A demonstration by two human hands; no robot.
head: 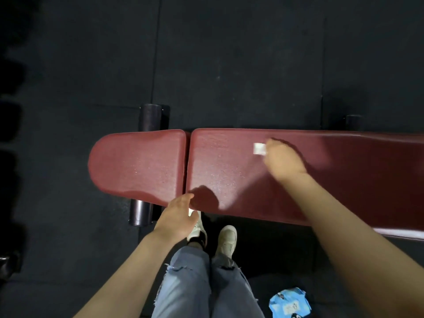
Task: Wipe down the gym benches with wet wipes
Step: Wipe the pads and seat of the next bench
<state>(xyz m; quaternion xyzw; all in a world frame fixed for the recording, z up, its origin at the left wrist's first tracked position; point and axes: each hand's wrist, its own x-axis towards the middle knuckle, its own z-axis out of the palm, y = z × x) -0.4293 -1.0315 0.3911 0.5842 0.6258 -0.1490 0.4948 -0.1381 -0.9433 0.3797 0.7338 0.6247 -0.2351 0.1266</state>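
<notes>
Dark rubber flooring surrounds the red bench (229, 171), whose long pad glistens damp near the seat gap while the right hand (283, 158) pinches a folded wipe (259, 148) against it, the left hand (177, 216) relaxed at the near edge, the shadowed right stretch apparently unwiped.

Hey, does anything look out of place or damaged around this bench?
Nothing on the bench looks damaged or askew. The one stray item is the blue wipes pack, lying crumpled on the floor by the person's feet. The right hand holds a wipe on the pad.
</notes>
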